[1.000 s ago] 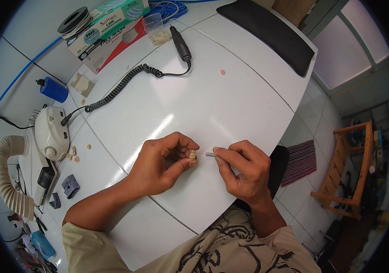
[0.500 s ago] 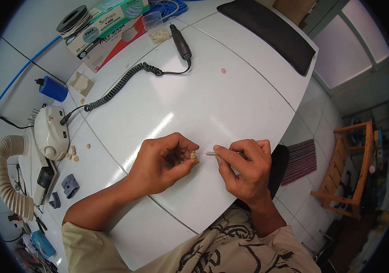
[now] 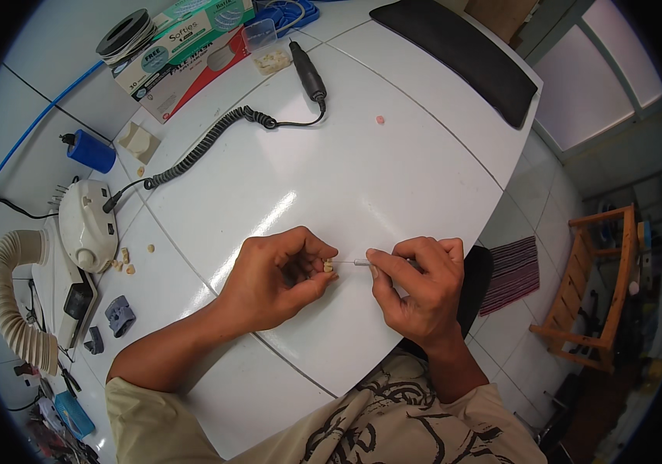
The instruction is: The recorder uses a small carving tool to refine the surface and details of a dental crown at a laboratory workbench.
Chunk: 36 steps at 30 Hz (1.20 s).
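Over the white table (image 3: 331, 178), my left hand (image 3: 273, 274) pinches a small cream-yellow piece shaped like a few joined teeth (image 3: 328, 266) between thumb and fingertips. Part of the piece is hidden by the fingers. My right hand (image 3: 421, 286) is closed in a pen grip on a slim silver tool (image 3: 361, 263) with a fine needle-like tip. The tool points left at the tooth-like piece; whether its tip touches it I cannot tell. Both hands hover close together near the table's front.
A black rotary handpiece (image 3: 307, 73) lies at the back, its coiled cord (image 3: 205, 147) running to a white control unit (image 3: 87, 224). Behind are mask boxes (image 3: 184, 66). Grey moulded pieces (image 3: 120, 315) lie left, below a ribbed hose (image 3: 12, 301). A pink bit (image 3: 380, 120) rests back right.
My right hand and the silver tool have shifted very slightly right, away from the tooth-like piece. My left hand has barely moved and still pinches the piece.
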Each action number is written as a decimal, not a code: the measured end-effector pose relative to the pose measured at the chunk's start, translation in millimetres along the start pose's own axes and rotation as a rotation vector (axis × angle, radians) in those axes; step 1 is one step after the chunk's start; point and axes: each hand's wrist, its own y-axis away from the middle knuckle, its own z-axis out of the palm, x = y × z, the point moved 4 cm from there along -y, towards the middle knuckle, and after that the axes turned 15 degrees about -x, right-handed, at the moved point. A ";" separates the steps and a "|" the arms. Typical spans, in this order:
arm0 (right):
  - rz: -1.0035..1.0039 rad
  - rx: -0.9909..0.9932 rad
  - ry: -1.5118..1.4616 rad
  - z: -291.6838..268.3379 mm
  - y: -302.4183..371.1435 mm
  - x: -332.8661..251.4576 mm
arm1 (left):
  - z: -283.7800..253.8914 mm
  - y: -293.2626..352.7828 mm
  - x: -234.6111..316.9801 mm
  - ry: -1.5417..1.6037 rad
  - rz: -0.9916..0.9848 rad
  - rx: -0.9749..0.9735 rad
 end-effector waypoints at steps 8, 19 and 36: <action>0.025 0.020 -0.014 -0.8 1.7 1.6 | 0.5 -0.5 -2.5 0.019 0.037 0.000; -0.008 0.028 -0.031 -1.4 1.6 -1.0 | -0.4 -0.2 -2.3 0.077 0.006 0.018; -0.018 0.011 -0.014 -0.5 0.9 -2.4 | -0.2 0.0 -4.9 0.041 0.017 0.040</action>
